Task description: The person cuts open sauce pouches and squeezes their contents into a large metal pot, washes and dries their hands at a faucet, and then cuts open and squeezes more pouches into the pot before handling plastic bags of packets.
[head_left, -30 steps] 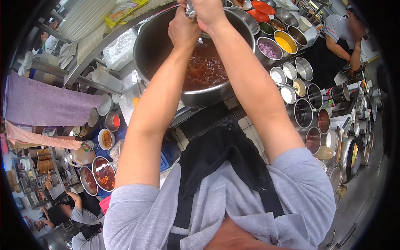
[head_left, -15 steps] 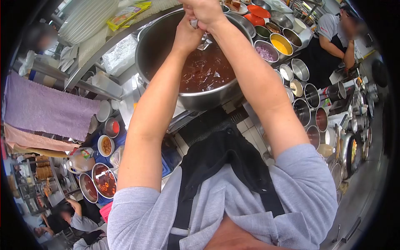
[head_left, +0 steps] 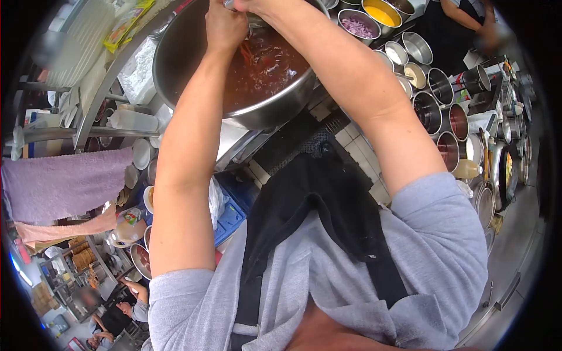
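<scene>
A large steel pot (head_left: 280, 110) of dark red-brown liquid (head_left: 266, 76) stands in front of me at the top of the view. My left hand (head_left: 227, 26) is wrapped round the metal handle (head_left: 229, 3) of a tool, over the pot. At the frame's top edge, my right hand (head_left: 253, 4) is closed around the same handle, partly cut off. The tool's lower end is mostly hidden by my hand and the liquid, so its kind does not show. Reddish streaks and ripples mark the surface close to it.
Bowls of chopped purple onion (head_left: 358, 26) and yellow liquid (head_left: 381, 11) stand right of the pot, with several steel pots (head_left: 427, 111) below. A co-worker (head_left: 453, 29) is at upper right. Purple cloth (head_left: 70, 181) hangs at left; a blue crate (head_left: 231, 217) is beneath my left arm.
The view has shifted, so the pot sits further left and higher. Both hands keep their grip on the handle, and the liquid around the tool looks more stirred up.
</scene>
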### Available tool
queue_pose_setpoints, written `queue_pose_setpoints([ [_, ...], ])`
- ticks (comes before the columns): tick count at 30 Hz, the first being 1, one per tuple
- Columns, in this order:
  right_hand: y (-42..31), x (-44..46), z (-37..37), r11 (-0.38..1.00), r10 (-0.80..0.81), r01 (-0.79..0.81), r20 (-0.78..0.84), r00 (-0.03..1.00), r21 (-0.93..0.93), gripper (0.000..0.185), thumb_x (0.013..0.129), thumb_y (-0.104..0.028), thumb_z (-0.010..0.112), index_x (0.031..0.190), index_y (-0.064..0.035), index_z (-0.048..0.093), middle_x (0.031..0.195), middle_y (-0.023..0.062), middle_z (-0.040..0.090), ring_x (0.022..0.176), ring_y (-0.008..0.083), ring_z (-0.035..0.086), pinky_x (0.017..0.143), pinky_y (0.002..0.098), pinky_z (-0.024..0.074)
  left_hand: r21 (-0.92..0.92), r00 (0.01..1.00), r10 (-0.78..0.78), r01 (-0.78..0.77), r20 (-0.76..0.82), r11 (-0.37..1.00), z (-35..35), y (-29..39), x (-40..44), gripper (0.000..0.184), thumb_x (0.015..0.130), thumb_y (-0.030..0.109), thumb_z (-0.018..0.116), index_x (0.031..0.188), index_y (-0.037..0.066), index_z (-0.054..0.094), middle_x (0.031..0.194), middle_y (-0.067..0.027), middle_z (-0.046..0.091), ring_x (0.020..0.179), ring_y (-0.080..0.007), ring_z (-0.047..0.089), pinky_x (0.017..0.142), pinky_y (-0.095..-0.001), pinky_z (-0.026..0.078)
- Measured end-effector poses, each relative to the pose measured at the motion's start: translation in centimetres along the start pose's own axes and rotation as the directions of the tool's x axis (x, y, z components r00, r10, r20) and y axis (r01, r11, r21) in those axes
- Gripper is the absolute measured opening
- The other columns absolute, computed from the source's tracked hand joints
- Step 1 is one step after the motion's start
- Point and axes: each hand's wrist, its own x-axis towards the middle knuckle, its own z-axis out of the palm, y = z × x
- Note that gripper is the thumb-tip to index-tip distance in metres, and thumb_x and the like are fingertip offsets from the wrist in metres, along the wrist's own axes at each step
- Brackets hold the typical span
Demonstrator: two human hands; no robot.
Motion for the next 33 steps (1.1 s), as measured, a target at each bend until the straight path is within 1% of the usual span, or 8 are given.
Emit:
queue_pose_setpoints([
  [1,0.1,-0.2,-0.1,1.0,-0.002,0.002,-0.006,1.0,-0.011,0.016,0.089,-0.006,0.068,0.081,-0.0112,0.055,0.057,-0.0037,0.044,0.042,0.0057,0.037,0.035,0.0245,0.0226,0.098,0.99,0.077,-0.066,-0.122,0.993,0.6,-0.5,-0.1,0.028,0.096,0.018,0.06,0.117,0.002,0.057,0.098,-0.0151,0.068,0.086,-0.0344,0.067,0.073,-0.0429,0.053],
  [8,1.3,0.1,0.0,0.98,-0.128,0.099,-0.168,0.977,-0.17,0.016,0.092,-0.013,0.069,0.099,-0.0091,0.055,0.07,0.0001,0.052,0.045,0.0066,0.041,0.037,0.024,0.0288,0.231,0.876,-0.474,0.482,-0.092,0.845,0.0,1.9,0.0,0.048,0.089,0.033,0.065,0.125,0.008,0.045,0.11,-0.026,0.068,0.105,-0.0479,0.063,0.087,-0.0526,0.05],
  [10,2.8,-0.1,-0.2,0.967,-0.096,0.047,-0.19,0.977,-0.249,0.024,0.092,-0.016,0.07,0.107,-0.0062,0.055,0.078,0.0037,0.058,0.053,0.0118,0.051,0.046,0.0272,0.042,0.199,0.883,-0.445,0.468,-0.151,0.861,-0.4,2.4,-0.1,0.047,0.088,0.033,0.064,0.12,0.003,0.047,0.102,-0.0288,0.069,0.099,-0.0498,0.065,0.085,-0.0547,0.051],
  [12,4.9,0.5,-0.1,0.686,-0.559,0.332,-0.175,0.811,-0.648,0.026,0.09,-0.017,0.071,0.106,-0.0042,0.056,0.083,0.007,0.063,0.067,0.0174,0.061,0.064,0.0308,0.051,0.211,0.987,-0.163,0.156,0.016,0.965,-0.2,1.5,-0.5,0.049,0.087,0.035,0.065,0.119,0.0,0.052,0.102,-0.0284,0.069,0.101,-0.0499,0.064,0.086,-0.0532,0.051],
  [13,2.3,-0.8,1.0,0.722,-0.425,0.157,-0.253,0.869,-0.673,0.025,0.087,-0.015,0.074,0.101,-0.0015,0.058,0.086,0.0091,0.066,0.079,0.0206,0.063,0.077,0.0329,0.0514,0.204,0.976,-0.204,0.185,0.079,0.961,-0.3,2.0,-0.4,0.05,0.086,0.036,0.065,0.118,-0.002,0.057,0.106,-0.0286,0.068,0.104,-0.0491,0.063,0.087,-0.0517,0.051],
  [17,1.8,1.4,-0.1,0.833,-0.466,0.319,-0.263,0.845,-0.452,0.018,0.088,-0.013,0.074,0.091,-0.0008,0.062,0.08,0.002,0.065,0.073,0.0138,0.059,0.069,0.0312,0.0483,0.035,0.955,-0.251,0.248,0.156,0.968,-0.7,2.0,-0.3,0.054,0.083,0.03,0.073,0.123,-0.002,0.056,0.113,-0.0235,0.068,0.096,-0.0389,0.069,0.086,-0.0442,0.052],
  [22,0.9,1.1,0.4,0.838,-0.388,0.35,-0.007,0.921,-0.418,0.018,0.089,-0.012,0.073,0.076,-0.0046,0.063,0.07,-0.0045,0.058,0.065,0.0085,0.048,0.06,0.0288,0.0419,-0.617,0.986,-0.064,0.148,0.156,0.773,0.2,0.8,0.1,0.026,0.09,0.003,0.063,0.116,0.0,0.057,0.093,-0.0054,0.067,0.082,-0.0166,0.066,0.071,-0.0322,0.053],
  [33,0.3,-0.4,1.5,0.871,-0.467,0.434,-0.111,0.877,-0.23,0.027,0.09,-0.011,0.069,0.066,-0.0117,0.057,0.063,-0.007,0.051,0.057,0.0077,0.043,0.053,0.0288,0.0351,-0.513,0.999,-0.019,0.031,0.027,0.858,1.0,1.5,0.3,0.022,0.098,0.021,0.059,0.091,0.001,0.056,0.067,-0.0027,0.059,0.054,-0.0105,0.055,0.046,-0.0273,0.042],
])
